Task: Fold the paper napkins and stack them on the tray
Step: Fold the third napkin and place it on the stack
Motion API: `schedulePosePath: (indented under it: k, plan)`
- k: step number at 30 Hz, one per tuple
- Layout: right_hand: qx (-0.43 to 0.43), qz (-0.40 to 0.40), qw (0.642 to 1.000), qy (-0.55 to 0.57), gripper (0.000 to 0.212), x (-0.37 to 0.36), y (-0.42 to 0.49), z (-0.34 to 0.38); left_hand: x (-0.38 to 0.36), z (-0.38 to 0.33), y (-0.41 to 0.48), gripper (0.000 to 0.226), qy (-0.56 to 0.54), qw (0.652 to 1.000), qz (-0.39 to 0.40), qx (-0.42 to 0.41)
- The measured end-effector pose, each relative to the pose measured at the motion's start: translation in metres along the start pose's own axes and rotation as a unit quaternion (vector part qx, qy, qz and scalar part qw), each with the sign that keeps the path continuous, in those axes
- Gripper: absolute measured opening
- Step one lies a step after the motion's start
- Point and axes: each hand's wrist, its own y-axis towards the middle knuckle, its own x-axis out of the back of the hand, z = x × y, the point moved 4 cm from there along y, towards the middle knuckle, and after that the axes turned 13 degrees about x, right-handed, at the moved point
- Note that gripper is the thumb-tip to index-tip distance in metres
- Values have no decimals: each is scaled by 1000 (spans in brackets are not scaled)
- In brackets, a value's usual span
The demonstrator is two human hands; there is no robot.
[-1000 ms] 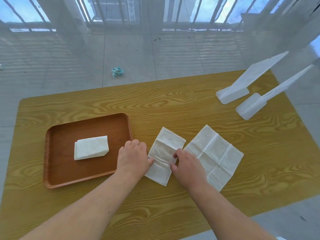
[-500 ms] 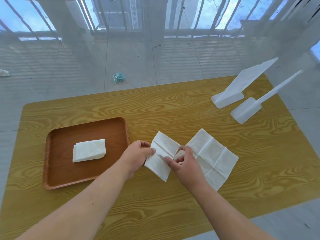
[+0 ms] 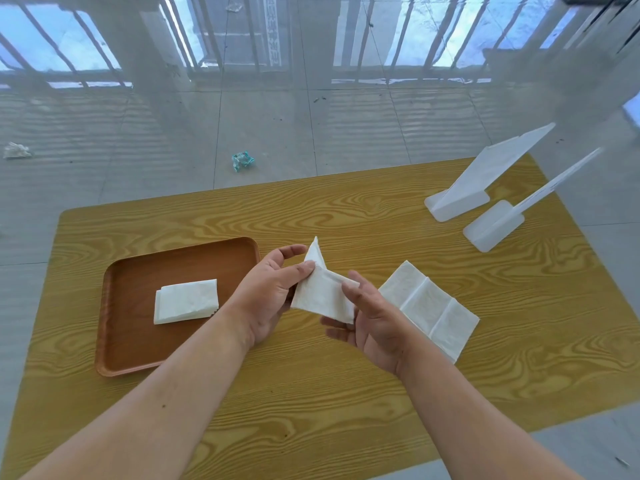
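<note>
A half-folded white napkin (image 3: 320,292) is lifted off the table between both hands. My left hand (image 3: 268,294) pinches its upper left edge between thumb and fingers. My right hand (image 3: 369,320) holds its lower right side, fingers beneath and thumb on top. The napkin's far corner stands up in a point. Just right of my right hand, an unfolded creased napkin (image 3: 427,306) lies flat on the table. The brown tray (image 3: 138,341) sits at the left, with a small stack of folded napkins (image 3: 187,301) in its middle.
Two white plastic stands (image 3: 460,199) (image 3: 495,226) lean at the table's back right. The wood-grain table (image 3: 346,393) shows bare surface in front and at the right. On the floor beyond lie a crumpled teal wrapper (image 3: 242,160) and a white scrap (image 3: 15,150).
The napkin lay flat under both hands a second ago. Both hands have since picked it up off the table, with its far end bending upward.
</note>
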Motion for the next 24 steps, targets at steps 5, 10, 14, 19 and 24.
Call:
schedulePosePath:
  k: [5, 10, 14, 19, 24]
  plan:
    - [65, -6, 997, 33, 75, -3, 9, 12, 9, 5, -2, 51, 56, 998, -38, -1]
    - [87, -33, 994, -50, 63, -1, 9, 10, 23, 22, -2, 74, 155, 986, -67, 7]
    - [79, -58, 979, -177, 53, 6, 6, 2, 28, 30, -3, 46, 217, 973, -80, -8]
    - [87, -79, 959, -259, 29, 8, 4, 4, 31, 24, -1, 29, 260, 959, -100, -53]
    - [120, -74, 932, -333, 17, 0, 4, 18, 31, 7, -4, 37, 379, 906, -140, -127]
